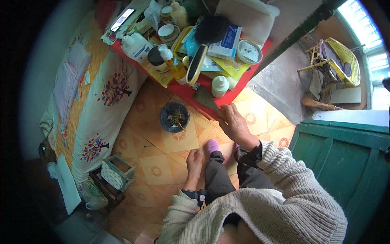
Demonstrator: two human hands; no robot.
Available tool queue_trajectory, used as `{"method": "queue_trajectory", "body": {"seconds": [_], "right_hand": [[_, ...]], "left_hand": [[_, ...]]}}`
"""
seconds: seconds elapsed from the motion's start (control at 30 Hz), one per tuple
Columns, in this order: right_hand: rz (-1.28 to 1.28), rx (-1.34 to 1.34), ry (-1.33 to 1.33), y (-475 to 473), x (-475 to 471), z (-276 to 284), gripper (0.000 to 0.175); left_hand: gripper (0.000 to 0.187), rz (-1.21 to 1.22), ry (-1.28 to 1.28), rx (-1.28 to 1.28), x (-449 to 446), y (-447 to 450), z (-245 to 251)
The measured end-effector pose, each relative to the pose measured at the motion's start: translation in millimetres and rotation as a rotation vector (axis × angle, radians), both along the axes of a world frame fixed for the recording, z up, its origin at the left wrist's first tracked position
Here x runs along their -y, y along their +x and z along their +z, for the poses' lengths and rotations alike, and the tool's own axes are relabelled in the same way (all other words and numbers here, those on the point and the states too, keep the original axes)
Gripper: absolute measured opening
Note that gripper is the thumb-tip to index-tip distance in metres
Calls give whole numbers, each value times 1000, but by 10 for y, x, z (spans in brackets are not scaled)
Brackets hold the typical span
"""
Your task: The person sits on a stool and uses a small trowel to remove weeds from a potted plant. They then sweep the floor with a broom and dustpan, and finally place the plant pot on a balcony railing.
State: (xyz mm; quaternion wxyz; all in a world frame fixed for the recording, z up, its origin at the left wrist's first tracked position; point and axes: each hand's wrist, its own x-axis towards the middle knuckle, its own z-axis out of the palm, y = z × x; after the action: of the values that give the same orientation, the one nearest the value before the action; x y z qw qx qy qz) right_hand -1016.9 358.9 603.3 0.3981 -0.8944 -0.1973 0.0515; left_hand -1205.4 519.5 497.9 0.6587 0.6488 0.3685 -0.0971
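Observation:
My right hand (pixel 236 125) is at the front corner of a table with a red cover (pixel 237 91). Its fingers are closed around the near end of a flat grey-green scraper (pixel 204 97), whose broad blade lies over the red cloth. Just beyond the fingers stands a small white bottle (pixel 220 86). A black-and-tan brush (pixel 197 65) rests past the blade. My left hand (pixel 194 160) hangs low over the tiled floor beside my leg, its fingers curled in, with nothing visible in them. Nearest to it is a dark bucket (pixel 164 117) holding dry plant scraps.
Pump bottles (pixel 136 45), jars (pixel 167 32), a blue-and-white box (pixel 225 42) and a lit phone (pixel 122 19) crowd the table. A bed (pixel 117 91) is at left, near a wooden box frame (pixel 117 172). A green door (pixel 335 152), broom (pixel 320 103) and wicker chair (pixel 350 64) are at right.

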Motion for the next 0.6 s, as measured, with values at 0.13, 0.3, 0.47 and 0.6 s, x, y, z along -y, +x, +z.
{"method": "queue_trajectory", "body": {"seconds": [0.13, 0.3, 0.47, 0.6], "right_hand": [[-111, -30, 134, -61, 33, -139, 49], [-138, -99, 350, -107, 149, -203, 71], [-171, -62, 380, -103, 323, 12, 81], [-270, -100, 405, -37, 828, 4, 78]], "left_hand": [[22, -103, -53, 63, 143, 1, -57], [19, -278, -41, 45, 399, 339, -3], [43, -419, -88, -68, 778, 813, 220], [35, -185, -384, 203, 1343, 1036, 100]]}}
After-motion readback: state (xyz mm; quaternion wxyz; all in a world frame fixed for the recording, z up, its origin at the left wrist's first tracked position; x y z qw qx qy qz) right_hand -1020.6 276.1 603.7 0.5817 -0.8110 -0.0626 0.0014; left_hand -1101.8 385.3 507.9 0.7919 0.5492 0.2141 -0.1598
